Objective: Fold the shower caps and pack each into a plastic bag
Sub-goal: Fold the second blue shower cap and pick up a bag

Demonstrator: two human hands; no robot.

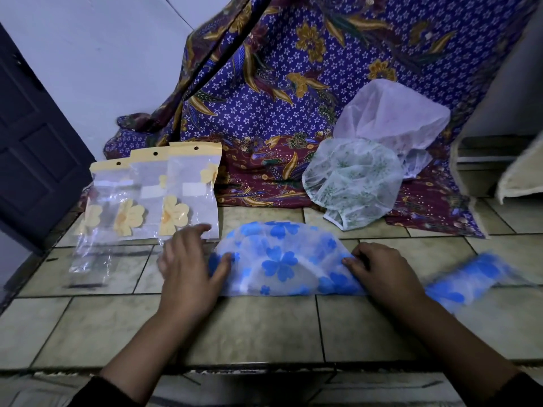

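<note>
Two hands on one blue-flowered cap [279,259], which lies folded to a half-round on the tiled surface [249,327], straight edge toward the person.

Right hand [382,274]: fingers bent, tips pinching the cap's right corner against the tiles.

Left hand [188,271]: spread and loose, holding nothing. Only the thumb touches the cap's left edge. The fingertips reach away from it, toward the plastic bags [191,189] (hand is motion-blurred, so finer contact is unclear).

Just beyond the left fingertips: three clear bags with yellow header strips and yellow flower prints, overlapping in a row. The nearest bag's lower corner is almost at the fingers.

Outward of the right wrist: a second blue cap [464,280], bunched and blurred, on the tiles.

Beyond the right hand, well apart: a green-leaf cap [352,177], puffed up, and behind it a pale cap [390,113], both resting on the batik cloth [264,98] draped at the back.
</note>
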